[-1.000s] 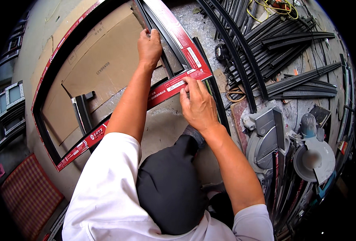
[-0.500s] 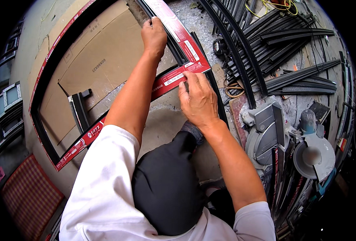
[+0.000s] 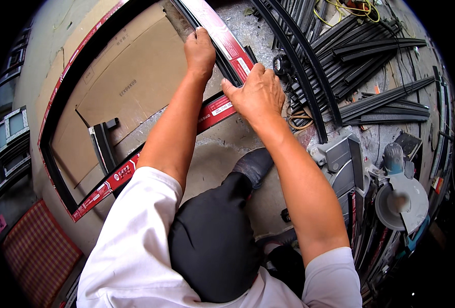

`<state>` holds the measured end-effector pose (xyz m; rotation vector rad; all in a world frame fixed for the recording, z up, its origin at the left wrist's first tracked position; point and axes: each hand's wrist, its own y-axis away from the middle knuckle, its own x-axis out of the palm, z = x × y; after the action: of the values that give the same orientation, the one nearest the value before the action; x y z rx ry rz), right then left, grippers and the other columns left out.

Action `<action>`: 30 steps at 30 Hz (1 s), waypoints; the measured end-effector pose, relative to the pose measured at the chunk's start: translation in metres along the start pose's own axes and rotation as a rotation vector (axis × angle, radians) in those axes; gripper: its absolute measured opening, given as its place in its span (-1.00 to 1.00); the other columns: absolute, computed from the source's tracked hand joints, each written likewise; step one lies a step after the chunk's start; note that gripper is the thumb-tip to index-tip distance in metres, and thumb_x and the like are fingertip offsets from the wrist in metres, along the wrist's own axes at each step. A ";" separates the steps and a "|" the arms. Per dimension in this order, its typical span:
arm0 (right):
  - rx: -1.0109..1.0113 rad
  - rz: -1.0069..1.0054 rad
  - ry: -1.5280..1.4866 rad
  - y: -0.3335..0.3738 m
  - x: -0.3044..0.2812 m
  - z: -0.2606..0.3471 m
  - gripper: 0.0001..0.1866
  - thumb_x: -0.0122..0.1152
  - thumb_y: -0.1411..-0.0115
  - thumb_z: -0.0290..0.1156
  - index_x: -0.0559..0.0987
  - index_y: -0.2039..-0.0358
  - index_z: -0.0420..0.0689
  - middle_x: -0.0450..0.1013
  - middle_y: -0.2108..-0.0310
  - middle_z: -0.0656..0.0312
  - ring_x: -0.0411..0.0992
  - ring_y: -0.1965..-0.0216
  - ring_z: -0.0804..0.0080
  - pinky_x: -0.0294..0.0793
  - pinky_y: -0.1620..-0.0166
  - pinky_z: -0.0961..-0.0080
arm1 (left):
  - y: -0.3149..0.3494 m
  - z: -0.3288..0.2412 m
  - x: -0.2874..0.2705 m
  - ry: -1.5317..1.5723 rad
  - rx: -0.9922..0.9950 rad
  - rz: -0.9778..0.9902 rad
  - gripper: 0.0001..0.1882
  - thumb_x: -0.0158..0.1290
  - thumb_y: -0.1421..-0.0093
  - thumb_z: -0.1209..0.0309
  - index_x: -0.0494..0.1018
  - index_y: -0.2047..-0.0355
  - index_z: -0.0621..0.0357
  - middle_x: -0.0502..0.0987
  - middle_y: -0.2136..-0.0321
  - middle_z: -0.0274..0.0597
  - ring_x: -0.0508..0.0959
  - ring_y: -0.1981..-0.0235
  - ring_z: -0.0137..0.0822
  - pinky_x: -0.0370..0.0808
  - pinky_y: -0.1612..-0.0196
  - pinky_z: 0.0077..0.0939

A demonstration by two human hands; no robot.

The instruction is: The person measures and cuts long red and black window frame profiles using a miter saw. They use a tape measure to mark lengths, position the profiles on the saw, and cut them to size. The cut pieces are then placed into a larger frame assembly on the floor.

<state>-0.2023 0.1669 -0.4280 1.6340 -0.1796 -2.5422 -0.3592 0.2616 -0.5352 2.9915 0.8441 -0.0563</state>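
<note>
A large black window frame (image 3: 104, 191) with red and white protective film lies in front of me. My left hand (image 3: 200, 54) is closed around the inner black edge of its right-hand bar. My right hand (image 3: 258, 95) grips the near right corner, with the thumb on the inner side and the fingers over the outer side, hiding the corner joint. A short black profile piece (image 3: 103, 146) stands inside the frame, close to the near bar. Flat brown cardboard (image 3: 140, 66) shows through the opening.
To the right are heaped black profile strips (image 3: 350, 61) and two long curved bars (image 3: 309, 66). A grey saw-like machine (image 3: 340, 159) and another with a round guard (image 3: 404, 203) stand at the near right. A checked red mat (image 3: 40, 251) lies at the lower left.
My right hand has moved up from the near bar to the corner and closed over it. The left hand keeps its grip while the frame shifts slightly. My foot shows further right.
</note>
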 end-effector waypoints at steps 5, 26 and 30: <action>0.028 0.054 -0.029 -0.006 -0.006 -0.001 -0.17 0.47 -0.08 0.16 0.54 0.00 -0.42 0.54 0.04 -0.32 0.56 -0.04 -0.21 0.54 -0.14 0.05 | -0.002 0.005 0.003 -0.052 0.035 -0.016 -0.48 -0.13 -0.53 0.13 0.53 0.34 0.39 0.56 0.51 -0.18 0.48 0.44 -0.35 0.47 0.32 -0.22; 0.014 0.172 -0.071 -0.013 -0.013 -0.013 -0.32 0.43 -0.14 0.12 0.61 0.18 -0.38 0.62 0.18 -0.30 0.61 0.10 -0.26 0.56 -0.02 -0.01 | 0.007 -0.011 0.006 -0.520 -0.041 -0.070 -0.37 -0.21 -0.53 0.01 0.49 0.17 0.48 0.62 0.23 0.47 0.63 0.12 0.39 0.51 0.02 0.13; -0.007 0.150 -0.103 -0.005 -0.010 -0.013 -0.34 0.43 -0.14 0.13 0.60 0.21 -0.36 0.62 0.22 -0.28 0.62 0.14 -0.25 0.56 0.01 -0.02 | 0.004 0.001 0.000 -0.343 -0.020 -0.056 -0.37 -0.17 -0.52 -0.03 0.49 0.18 0.46 0.63 0.26 0.40 0.66 0.14 0.29 0.53 0.05 0.06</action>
<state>-0.1864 0.1734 -0.4250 1.4293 -0.2900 -2.5113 -0.3578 0.2583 -0.5362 2.8163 0.8766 -0.5401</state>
